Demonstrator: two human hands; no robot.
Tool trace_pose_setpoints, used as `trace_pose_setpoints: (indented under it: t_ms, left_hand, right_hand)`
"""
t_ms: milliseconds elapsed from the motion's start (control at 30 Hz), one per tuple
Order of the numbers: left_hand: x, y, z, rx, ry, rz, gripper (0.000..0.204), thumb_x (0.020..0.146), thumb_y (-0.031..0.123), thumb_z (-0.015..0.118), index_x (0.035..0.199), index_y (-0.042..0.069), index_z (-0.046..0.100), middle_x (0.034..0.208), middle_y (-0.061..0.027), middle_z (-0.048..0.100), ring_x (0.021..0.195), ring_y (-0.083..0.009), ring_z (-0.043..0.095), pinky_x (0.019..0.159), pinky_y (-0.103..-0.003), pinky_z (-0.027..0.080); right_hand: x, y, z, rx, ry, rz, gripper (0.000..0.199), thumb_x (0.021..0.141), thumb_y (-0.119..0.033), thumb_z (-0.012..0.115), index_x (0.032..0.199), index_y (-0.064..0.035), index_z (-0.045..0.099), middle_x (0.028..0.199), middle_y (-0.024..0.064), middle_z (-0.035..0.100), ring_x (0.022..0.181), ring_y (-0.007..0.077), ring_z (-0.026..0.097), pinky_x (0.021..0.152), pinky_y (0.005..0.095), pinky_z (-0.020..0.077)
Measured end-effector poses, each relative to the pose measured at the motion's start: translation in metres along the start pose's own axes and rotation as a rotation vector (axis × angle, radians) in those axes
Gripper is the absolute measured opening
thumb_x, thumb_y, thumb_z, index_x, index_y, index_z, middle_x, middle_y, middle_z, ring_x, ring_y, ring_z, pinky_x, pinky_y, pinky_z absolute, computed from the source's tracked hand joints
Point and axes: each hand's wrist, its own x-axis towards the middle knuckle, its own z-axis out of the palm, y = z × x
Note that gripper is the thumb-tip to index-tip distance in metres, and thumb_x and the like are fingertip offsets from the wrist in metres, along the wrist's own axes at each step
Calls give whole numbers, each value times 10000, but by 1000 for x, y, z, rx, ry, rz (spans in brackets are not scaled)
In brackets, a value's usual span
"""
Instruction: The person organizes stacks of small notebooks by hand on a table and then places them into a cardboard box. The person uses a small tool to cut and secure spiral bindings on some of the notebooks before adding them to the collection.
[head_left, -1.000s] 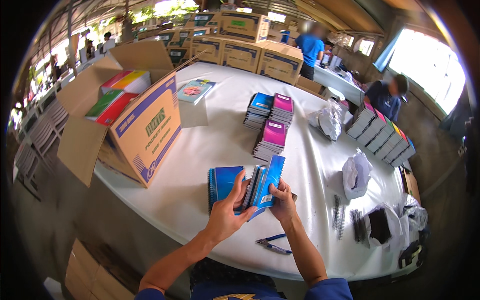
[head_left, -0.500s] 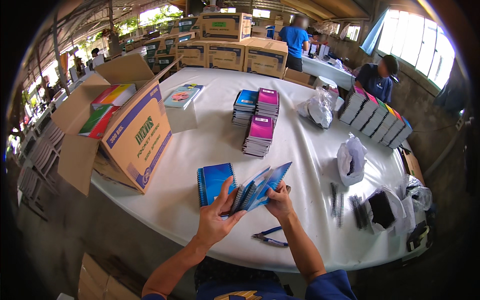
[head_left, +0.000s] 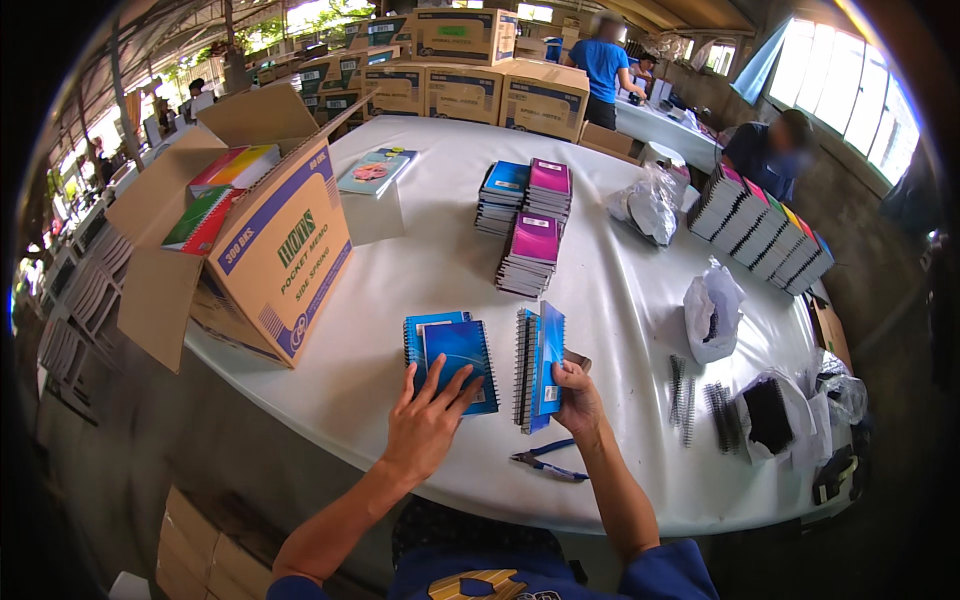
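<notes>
Under my left hand (head_left: 428,412) lie blue spiral notebooks (head_left: 455,348), the top one set askew over another. The fingers of that hand are spread flat on the cover. My right hand (head_left: 577,396) grips a small bundle of blue spiral notebooks (head_left: 541,365) by its right side, with the wire coils facing left. Just below the bundle, blue-handled pliers (head_left: 548,464) rest on the white table. A small grey-brown object (head_left: 577,360), partly hidden, sits behind my right fingers.
Magenta and blue notebook stacks (head_left: 530,240) stand mid-table. An open carton (head_left: 275,260) with notebooks is at left. Bags (head_left: 712,315), loose wire coils (head_left: 682,400) and a long notebook row (head_left: 760,232) lie right. A co-worker (head_left: 770,155) sits behind that row; stacked cartons (head_left: 465,90) stand beyond.
My hands have moved apart. A blue notebook now lies on the left pile under my left hand, while the rest of the bundle stays in my right hand, turned more upright.
</notes>
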Motion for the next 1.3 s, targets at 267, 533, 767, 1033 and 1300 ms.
trace_pose_setpoints:
  t_ms: [267, 533, 767, 1033, 1300]
  left_hand:
    - [0, 17, -15, -19, 180, 68, 336, 810, 56, 640, 1115, 168, 727, 1263, 23, 637, 1298, -372, 484, 867, -386, 561]
    - [11, 31, -27, -78, 243, 203, 369, 811, 50, 625, 1141, 178, 726, 1286, 35, 632, 1321, -385, 460, 841, -327, 569]
    - [8, 28, -18, -113, 257, 277, 322, 783, 67, 688, 1097, 114, 735, 1295, 15, 628, 1329, -387, 450, 882, -355, 558]
    - [3, 31, -25, -1003, 241, -42, 730, 846, 64, 707, 1480, 51, 346, 1550, -176, 298, 1392, -419, 335, 1070, -414, 415]
    - [104, -13, -26, -1415, -146, -156, 1141, 818, 206, 788, 1530, 19, -84, 1425, -203, 395, 1313, -233, 398, 1108, -323, 294]
  right_hand:
    - [-1, 22, -1, 535, -310, 207, 397, 893, -161, 666, 1176, 71, 511, 1044, 135, 568, 902, 237, 608, 814, 355, 568]
    - [-27, 52, -14, 542, -75, 122, 339, 894, -109, 630, 1166, 70, 539, 982, 150, 594, 837, 240, 601, 802, 355, 539]
    - [-36, 51, 0, 763, -151, 110, 337, 968, -140, 538, 1251, 44, 524, 1169, 252, 626, 1036, 369, 656, 836, 518, 593]
    - [-41, 31, 12, 215, 117, -88, 429, 900, -109, 655, 1269, 29, 485, 1169, 191, 637, 1023, 296, 672, 886, 453, 579]
    - [13, -7, 71, -370, 81, -403, 501, 809, -29, 745, 1242, 4, 493, 1127, 115, 632, 1032, 213, 630, 899, 357, 522]
